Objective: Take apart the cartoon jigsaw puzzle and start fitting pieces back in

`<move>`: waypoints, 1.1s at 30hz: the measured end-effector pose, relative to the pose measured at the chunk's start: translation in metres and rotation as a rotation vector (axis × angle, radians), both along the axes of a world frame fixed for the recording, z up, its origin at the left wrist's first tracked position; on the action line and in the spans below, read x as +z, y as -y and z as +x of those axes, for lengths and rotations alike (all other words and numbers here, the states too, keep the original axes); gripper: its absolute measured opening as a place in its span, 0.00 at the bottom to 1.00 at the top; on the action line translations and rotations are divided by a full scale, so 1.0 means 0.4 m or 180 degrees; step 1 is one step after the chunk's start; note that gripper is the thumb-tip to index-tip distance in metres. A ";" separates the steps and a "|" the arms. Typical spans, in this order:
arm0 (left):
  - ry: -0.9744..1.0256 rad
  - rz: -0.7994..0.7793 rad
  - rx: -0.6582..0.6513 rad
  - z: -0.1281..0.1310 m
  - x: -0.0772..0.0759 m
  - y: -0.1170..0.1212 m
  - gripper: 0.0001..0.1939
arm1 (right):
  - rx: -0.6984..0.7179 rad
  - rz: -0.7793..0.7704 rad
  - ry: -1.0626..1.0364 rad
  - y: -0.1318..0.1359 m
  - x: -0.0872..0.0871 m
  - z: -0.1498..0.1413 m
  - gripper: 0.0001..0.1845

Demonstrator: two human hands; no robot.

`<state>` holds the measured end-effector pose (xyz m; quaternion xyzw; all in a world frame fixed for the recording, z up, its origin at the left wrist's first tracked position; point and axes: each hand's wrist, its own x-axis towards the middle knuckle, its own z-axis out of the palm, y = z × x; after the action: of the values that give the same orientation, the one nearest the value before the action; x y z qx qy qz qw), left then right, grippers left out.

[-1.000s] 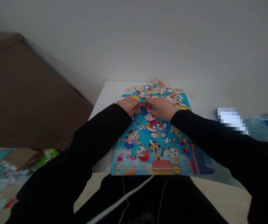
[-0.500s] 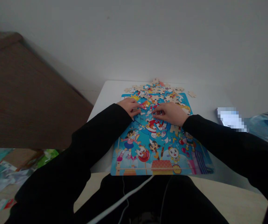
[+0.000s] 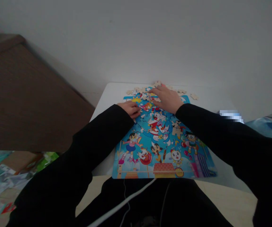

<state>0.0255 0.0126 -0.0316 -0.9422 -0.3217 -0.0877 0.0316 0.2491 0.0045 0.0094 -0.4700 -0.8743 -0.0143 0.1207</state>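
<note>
A colourful cartoon jigsaw puzzle [image 3: 140, 170] lies flat on a small white table, its lower part joined into a picture. My left hand [image 3: 130, 109] rests on the puzzle's upper left, fingers curled close together; whatever may be under them is hidden. Over the pile of loose puzzle pieces [image 3: 142, 90] at the far edge reaches my right hand [image 3: 168, 98], its fingers apart and pointing left, with nothing visibly held. A loose puzzle piece, wooden side up [image 3: 176, 131], lies on the right part of the puzzle.
One stray piece [image 3: 194, 96] sits at the table's [image 3: 105, 97] far right. A phone with a blurred screen [image 3: 230, 115] is beyond my right forearm, beside a plastic bag [image 3: 268, 124]. Brown furniture [image 3: 32, 104] stands at left. A white cable [image 3: 126, 201] crosses my lap.
My right hand has moved up and away from the puzzle's middle to the loose pieces, uncovering the cartoon cat's face. My left hand stays nearly in place, its fingers drawn closer together.
</note>
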 end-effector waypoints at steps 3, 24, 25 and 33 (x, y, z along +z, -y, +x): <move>0.0171 -0.0030 0.0110 0.004 0.003 0.004 0.19 | 0.0323 -0.0021 0.0370 -0.046 0.001 -0.012 0.22; 0.2060 -0.1447 0.0823 0.038 0.089 0.077 0.17 | 0.0253 -0.1780 -0.2214 0.098 0.027 -0.008 0.14; 0.1945 -0.1279 0.0896 0.030 0.098 0.077 0.16 | 0.0182 -0.1596 -0.2259 0.103 0.030 -0.011 0.14; 0.1389 -0.1039 0.1803 -0.082 0.089 -0.014 0.15 | -0.0177 -0.1799 -0.2201 0.065 0.027 0.039 0.14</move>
<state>-0.0072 0.0182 0.0039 -0.7679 -0.5779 -0.2215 -0.1649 0.2647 -0.0216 0.0204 -0.4850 -0.7391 0.3800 0.2724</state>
